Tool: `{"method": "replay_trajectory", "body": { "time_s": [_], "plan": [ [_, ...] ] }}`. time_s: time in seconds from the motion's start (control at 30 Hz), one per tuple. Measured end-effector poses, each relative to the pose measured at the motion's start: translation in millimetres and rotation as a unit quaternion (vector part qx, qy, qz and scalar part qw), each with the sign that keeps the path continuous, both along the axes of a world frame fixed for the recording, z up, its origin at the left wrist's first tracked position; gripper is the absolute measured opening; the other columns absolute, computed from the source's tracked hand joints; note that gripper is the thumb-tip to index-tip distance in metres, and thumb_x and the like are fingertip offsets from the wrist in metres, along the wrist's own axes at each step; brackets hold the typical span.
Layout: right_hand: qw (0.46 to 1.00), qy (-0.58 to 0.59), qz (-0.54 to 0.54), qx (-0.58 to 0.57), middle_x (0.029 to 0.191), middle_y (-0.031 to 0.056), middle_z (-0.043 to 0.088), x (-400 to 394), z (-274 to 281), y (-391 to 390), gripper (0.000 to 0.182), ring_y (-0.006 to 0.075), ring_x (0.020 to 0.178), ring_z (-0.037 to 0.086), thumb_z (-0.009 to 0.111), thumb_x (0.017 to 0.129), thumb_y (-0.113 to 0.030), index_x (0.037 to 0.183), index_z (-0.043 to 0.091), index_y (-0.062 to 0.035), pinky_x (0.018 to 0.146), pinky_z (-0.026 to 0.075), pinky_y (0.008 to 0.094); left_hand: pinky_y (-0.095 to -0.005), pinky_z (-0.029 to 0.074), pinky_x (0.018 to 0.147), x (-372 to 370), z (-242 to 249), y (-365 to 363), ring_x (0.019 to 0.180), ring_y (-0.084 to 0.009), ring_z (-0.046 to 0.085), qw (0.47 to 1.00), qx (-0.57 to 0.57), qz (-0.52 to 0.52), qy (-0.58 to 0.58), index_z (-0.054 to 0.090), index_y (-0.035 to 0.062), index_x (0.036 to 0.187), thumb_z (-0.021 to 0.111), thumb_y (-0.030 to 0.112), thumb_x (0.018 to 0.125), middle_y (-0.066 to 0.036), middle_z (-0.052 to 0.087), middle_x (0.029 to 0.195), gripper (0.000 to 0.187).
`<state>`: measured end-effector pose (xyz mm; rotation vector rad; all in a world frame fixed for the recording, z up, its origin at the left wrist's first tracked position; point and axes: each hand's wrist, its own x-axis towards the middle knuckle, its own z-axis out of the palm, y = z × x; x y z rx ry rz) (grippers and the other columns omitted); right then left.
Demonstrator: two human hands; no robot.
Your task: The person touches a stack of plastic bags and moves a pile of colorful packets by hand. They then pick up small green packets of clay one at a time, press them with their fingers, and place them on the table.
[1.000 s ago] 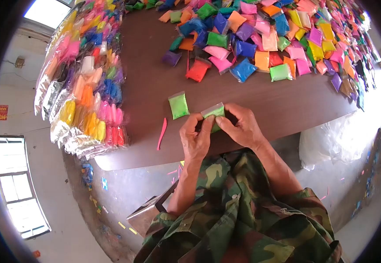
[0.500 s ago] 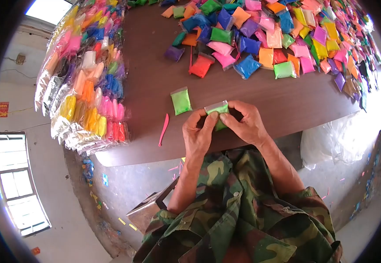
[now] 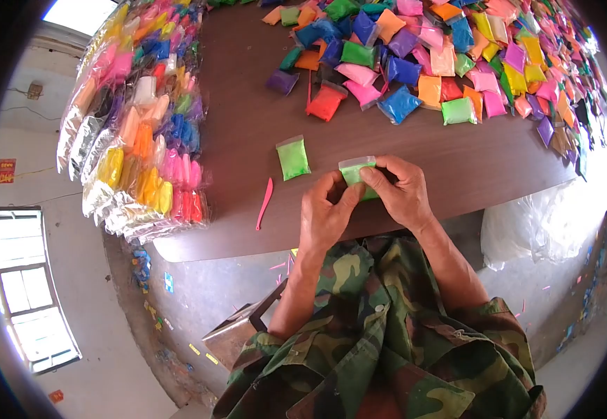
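Between my two hands, over the table's near edge, is a small clear plastic bag of light green clay [image 3: 356,171]. My left hand [image 3: 329,209] pinches its left side with thumb and fingers. On the right side, my right hand [image 3: 400,192] grips the bag, thumb pressed on its front near the top. The fingers cover much of the bag's lower part. A second light green bag [image 3: 293,158] lies flat on the table, left of and beyond my hands. Beside it is a thin pink plastic knife-shaped tool [image 3: 265,204], touched by neither hand.
A heap of small colourful bags [image 3: 415,70] spreads over the far right of the brown table [image 3: 237,133]. Long clear packs of coloured pieces [image 3: 143,140] are stacked along the left. A clear plastic sack [image 3: 523,227] hangs at the right edge. A box-like stool [image 3: 237,332] stands below.
Both hands and the held bag have shifted slightly right. My right thumb has moved up toward the bag's top edge, and the thumbs are farther apart. The view has tilted a little.
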<state>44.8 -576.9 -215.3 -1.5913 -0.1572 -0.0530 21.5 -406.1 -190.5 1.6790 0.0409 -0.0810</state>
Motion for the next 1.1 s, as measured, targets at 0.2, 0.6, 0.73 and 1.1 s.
{"method": "replay_trajectory", "body": {
  "time_s": [0.2, 0.6, 0.73, 1.1],
  "plan": [
    [1.000, 0.004, 0.015, -0.010, 0.094, 0.0052, 0.073, -1.2, 5.3, 0.9, 0.022, 0.0075, 0.083, 0.062, 0.077, 0.099, -0.015, 0.113, 0.075, 0.0018, 0.072, 0.052, 0.0285, -0.0265, 0.048, 0.065, 1.0, -12.0, 1.6, 0.075, -0.0055, 0.058, 0.999, 0.042, 0.021, -0.024, 0.069, -0.0035, 0.100, 0.076, 0.009, 0.098, -0.001, 0.069, 0.082, 0.015],
    [1.000, 0.015, -0.006, 0.023, 0.097, 0.0060, 0.074, -0.1, 2.2, 0.0, 0.024, 0.0078, 0.087, 0.064, 0.077, 0.099, -0.014, 0.116, 0.073, 0.0024, 0.075, 0.054, 0.0278, -0.0272, 0.056, 0.072, -5.5, -9.4, 4.3, 0.080, -0.0092, 0.068, 0.999, -0.010, -0.020, 0.030, 0.070, -0.0055, 0.116, 0.076, 0.014, 0.100, -0.006, 0.076, 0.093, 0.025],
    [0.999, 0.018, 0.026, 0.038, 0.100, 0.0070, 0.075, -1.8, 1.3, 1.3, 0.028, 0.0080, 0.088, 0.065, 0.077, 0.099, -0.013, 0.121, 0.071, 0.0024, 0.076, 0.055, 0.0279, -0.0266, 0.053, 0.066, -3.9, -9.8, 5.4, 0.074, -0.0078, 0.065, 0.999, 0.015, 0.007, 0.036, 0.071, -0.0047, 0.112, 0.075, 0.014, 0.101, -0.005, 0.075, 0.087, 0.022],
    [0.997, 0.036, 0.032, 0.053, 0.108, 0.0040, 0.074, -0.3, -9.7, 0.1, 0.030, 0.0081, 0.095, 0.067, 0.076, 0.101, -0.010, 0.127, 0.068, 0.0028, 0.082, 0.057, 0.0269, -0.0259, 0.052, 0.068, -5.5, -12.1, 6.8, 0.076, -0.0080, 0.064, 1.000, 0.012, -0.010, -0.006, 0.070, -0.0058, 0.119, 0.075, 0.014, 0.101, -0.003, 0.073, 0.087, 0.028]
  ]
}}
